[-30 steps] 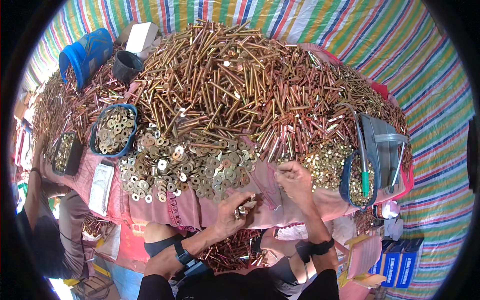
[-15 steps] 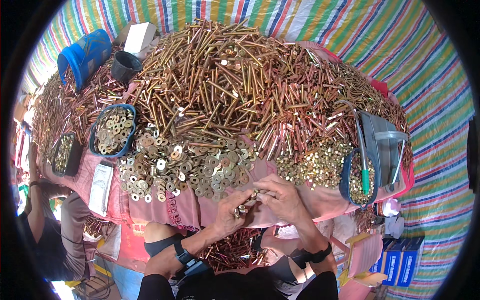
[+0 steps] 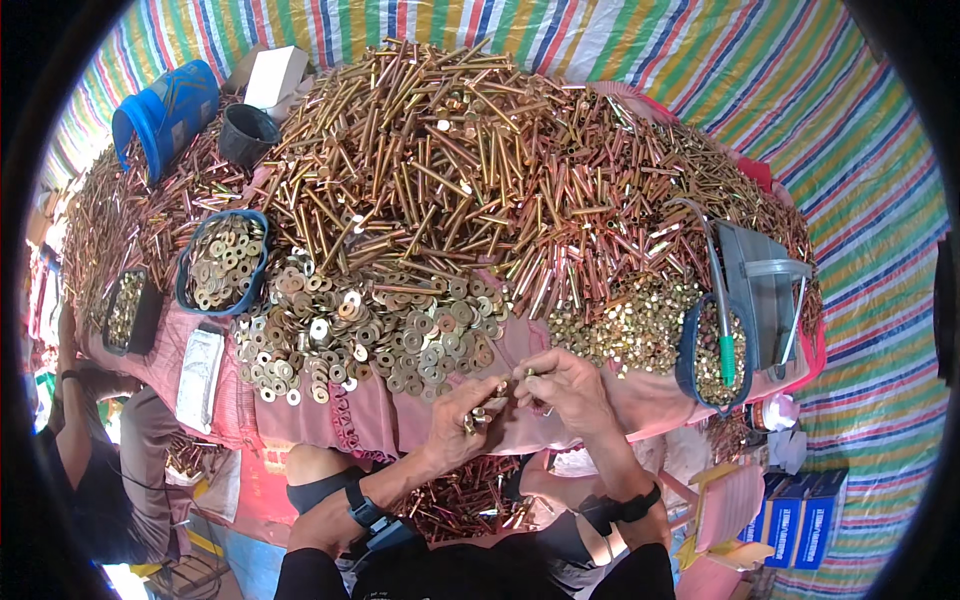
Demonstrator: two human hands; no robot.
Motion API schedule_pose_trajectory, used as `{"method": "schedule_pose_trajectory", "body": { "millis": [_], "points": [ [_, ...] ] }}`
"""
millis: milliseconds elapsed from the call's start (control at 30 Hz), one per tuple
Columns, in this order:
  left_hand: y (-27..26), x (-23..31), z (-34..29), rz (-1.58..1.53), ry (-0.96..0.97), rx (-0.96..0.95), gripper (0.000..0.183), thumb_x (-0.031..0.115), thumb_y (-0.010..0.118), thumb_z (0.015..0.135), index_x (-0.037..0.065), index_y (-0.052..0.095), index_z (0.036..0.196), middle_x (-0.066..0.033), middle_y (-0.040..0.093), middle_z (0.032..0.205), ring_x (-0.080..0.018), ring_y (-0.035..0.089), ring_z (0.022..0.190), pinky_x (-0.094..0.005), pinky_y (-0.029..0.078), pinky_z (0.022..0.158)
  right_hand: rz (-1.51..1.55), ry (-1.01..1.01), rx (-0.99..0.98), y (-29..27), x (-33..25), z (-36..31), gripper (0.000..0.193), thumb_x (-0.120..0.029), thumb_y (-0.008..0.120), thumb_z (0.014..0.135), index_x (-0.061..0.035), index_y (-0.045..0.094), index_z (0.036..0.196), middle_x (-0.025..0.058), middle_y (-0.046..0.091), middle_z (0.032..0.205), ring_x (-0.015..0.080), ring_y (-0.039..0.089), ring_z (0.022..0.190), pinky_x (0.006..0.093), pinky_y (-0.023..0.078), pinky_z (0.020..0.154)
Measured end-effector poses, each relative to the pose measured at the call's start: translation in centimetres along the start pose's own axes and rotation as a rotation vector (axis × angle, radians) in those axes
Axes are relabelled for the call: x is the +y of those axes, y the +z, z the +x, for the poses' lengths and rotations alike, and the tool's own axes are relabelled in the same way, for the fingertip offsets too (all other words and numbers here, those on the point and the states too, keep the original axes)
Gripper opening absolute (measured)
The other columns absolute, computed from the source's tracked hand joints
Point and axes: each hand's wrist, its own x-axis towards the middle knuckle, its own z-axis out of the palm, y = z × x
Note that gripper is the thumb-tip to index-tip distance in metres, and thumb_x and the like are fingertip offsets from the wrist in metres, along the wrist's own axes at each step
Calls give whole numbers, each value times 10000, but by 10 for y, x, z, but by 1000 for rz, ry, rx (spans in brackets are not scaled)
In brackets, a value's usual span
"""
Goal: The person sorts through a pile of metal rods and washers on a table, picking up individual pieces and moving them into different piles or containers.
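Observation:
My left hand is closed around several short-looking gold-coloured bolts; their ends poke out by the fingers, and most of their length is hidden. Just to its right, my right hand pinches a small gold-coloured piece, seemingly a nut, between thumb and fingertips. Both hands hover over the pink cloth at the table's near edge. Left of them spreads a heap of flat washers. To the right lies a pile of small nuts.
Behind rises a large mound of long bolts and metal sleeves. A blue tub of washers stands left, a blue tub of nuts right, beside a grey bin. A blue bucket lies at far left. Another person's arm shows at left.
My hands have drawn slightly apart. The right fingertips have come away from the left hand's bolts with the small piece between them.

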Motion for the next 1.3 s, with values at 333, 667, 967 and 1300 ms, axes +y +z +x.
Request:
{"method": "schedule_pose_trajectory", "body": {
  "millis": [333,667,967,1300],
  "points": [
    [-3,5,4,6,-15,7,506,-66,713,823,2,663,1321,-115,755,971,-260,725,838,-348,578,756,528,88,0,-7,19,2,322,-68,621,1035,-12,631,1351,141,735,1144,202,725,915,347,607,796],
    [-2,2,0,2,-13,14,574,-57,744,785,12,651,1347,-109,735,935,-266,712,818,-362,574,732,-124,-109,27,18,3,-4,274,-84,670,1026,16,660,1281,121,724,1155,180,700,957,326,587,837],
    [-1,-4,-4,-20,65,8,717,-85,775,734,27,603,1421,-104,726,910,-264,703,798,-359,562,701,-931,-565,25,37,-21,-6,245,5,757,883,-9,697,1120,111,702,1022,202,695,906,310,546,744],
    [-2,-8,-9,-16,65,-38,766,-77,794,720,94,595,1439,-100,721,956,-268,695,790,-373,545,694,-765,-271,125,41,-16,-13,233,-108,853,871,-31,697,1025,46,700,860,97,645,738,286,529,648]
  ]
}}
